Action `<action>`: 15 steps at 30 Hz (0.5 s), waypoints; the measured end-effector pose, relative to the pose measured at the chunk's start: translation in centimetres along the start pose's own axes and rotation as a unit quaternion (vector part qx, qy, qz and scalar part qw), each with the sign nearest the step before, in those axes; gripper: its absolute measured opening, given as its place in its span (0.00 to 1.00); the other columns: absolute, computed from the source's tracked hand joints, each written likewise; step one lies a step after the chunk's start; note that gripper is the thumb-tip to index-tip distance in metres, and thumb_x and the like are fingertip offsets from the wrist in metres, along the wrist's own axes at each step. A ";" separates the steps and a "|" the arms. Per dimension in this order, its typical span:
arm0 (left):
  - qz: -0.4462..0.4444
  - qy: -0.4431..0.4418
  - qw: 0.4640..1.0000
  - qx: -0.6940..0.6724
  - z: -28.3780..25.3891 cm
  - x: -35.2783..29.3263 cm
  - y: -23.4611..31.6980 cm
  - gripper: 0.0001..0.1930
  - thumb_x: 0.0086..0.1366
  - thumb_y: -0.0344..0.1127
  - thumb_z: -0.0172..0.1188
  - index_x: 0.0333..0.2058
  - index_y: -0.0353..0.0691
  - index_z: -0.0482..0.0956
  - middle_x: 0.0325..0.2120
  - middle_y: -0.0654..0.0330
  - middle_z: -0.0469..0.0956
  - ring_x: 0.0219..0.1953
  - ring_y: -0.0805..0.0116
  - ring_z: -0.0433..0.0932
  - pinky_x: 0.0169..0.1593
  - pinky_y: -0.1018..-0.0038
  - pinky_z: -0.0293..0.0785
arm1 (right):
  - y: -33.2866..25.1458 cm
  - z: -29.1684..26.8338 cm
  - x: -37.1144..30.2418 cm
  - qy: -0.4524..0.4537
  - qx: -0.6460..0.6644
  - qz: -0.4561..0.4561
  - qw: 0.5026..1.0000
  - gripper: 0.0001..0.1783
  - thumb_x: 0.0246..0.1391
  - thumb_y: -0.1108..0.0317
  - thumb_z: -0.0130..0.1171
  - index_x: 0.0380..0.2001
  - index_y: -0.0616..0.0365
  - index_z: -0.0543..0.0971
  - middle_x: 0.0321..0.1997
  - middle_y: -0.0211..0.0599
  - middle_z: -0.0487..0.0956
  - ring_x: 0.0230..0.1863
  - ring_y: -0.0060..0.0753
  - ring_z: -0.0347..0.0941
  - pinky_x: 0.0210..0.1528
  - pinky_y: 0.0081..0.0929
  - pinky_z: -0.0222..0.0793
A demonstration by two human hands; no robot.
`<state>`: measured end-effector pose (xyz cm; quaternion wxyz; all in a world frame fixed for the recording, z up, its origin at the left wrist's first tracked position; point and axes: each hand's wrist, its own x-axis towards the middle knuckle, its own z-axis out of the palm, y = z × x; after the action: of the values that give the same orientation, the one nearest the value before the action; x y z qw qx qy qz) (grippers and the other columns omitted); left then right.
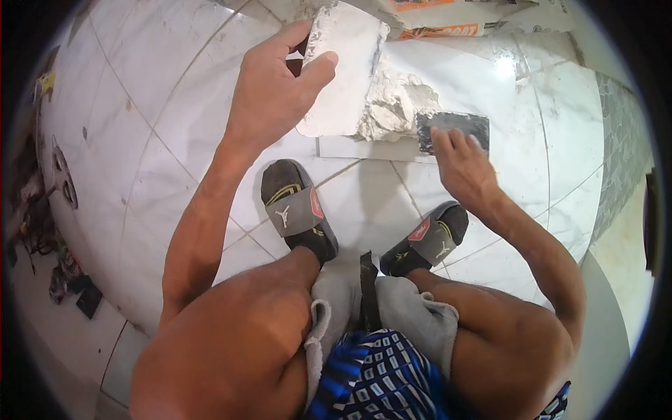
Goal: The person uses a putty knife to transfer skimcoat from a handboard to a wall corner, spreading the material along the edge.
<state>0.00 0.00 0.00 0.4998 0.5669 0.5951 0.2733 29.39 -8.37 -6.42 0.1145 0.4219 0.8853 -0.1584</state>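
Note:
My left hand (274,87) is closed around the dark handle of a plastering trowel (344,73), whose broad rectangular face is coated in white. Against the trowel's right edge lies a lumpy heap of off-white putty (397,105). It rests on a pale flat slab (378,148) on the floor. To the right of the heap, my right hand (463,157) grips a small dark rectangular spreader (472,131) with white smears along its edges. The spreader's left edge meets the putty. Part of the trowel's handle is hidden behind my left fingers.
My feet, in dark slide sandals (297,210), stand just below the slab. A white and orange printed bag (448,24) lies at the far side. Tools and dark clutter (70,280) sit at the left edge. A patterned grey strip (623,147) runs along the right.

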 end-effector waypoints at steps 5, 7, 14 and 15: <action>0.025 0.038 0.999 0.006 0.9 0.5 -1.0 0.16 0.60 0.34 0.58 0.44 0.32 0.77 0.25 0.64 0.75 0.19 0.81 0.67 0.23 0.80 0.64 | 0.2 -2.7 3.2 0.080 -0.072 -0.017 0.994 0.20 0.50 0.72 0.51 0.46 0.74 0.72 0.43 0.43 0.70 0.42 0.39 0.65 0.44 0.29 0.67; 0.040 0.029 0.999 -0.004 1.5 0.5 -0.2 0.16 0.60 0.34 0.58 0.45 0.32 0.77 0.25 0.64 0.75 0.19 0.82 0.67 0.23 0.80 0.64 | 1.4 -0.4 3.1 0.102 -0.063 -0.006 0.993 0.18 0.49 0.72 0.51 0.42 0.72 0.73 0.41 0.42 0.70 0.42 0.38 0.66 0.43 0.30 0.67; 0.014 0.047 0.999 -0.021 1.1 0.5 -0.6 0.18 0.60 0.34 0.58 0.47 0.33 0.77 0.26 0.64 0.76 0.22 0.81 0.68 0.26 0.79 0.67 | 1.4 -3.6 2.6 0.040 -0.058 -0.039 0.997 0.14 0.49 0.73 0.51 0.38 0.71 0.74 0.40 0.41 0.69 0.43 0.38 0.66 0.44 0.31 0.67; 0.010 0.052 0.999 -0.009 0.7 0.1 -0.5 0.18 0.60 0.34 0.58 0.47 0.33 0.77 0.26 0.64 0.76 0.22 0.81 0.68 0.26 0.79 0.67 | 0.7 -3.6 3.6 0.061 -0.035 -0.037 0.997 0.14 0.49 0.73 0.51 0.38 0.71 0.74 0.42 0.41 0.69 0.44 0.39 0.66 0.45 0.31 0.67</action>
<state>0.44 -0.15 -0.72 0.4709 0.5532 0.6118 0.3127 27.45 -4.03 -4.42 0.0695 0.3935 0.9106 -0.1054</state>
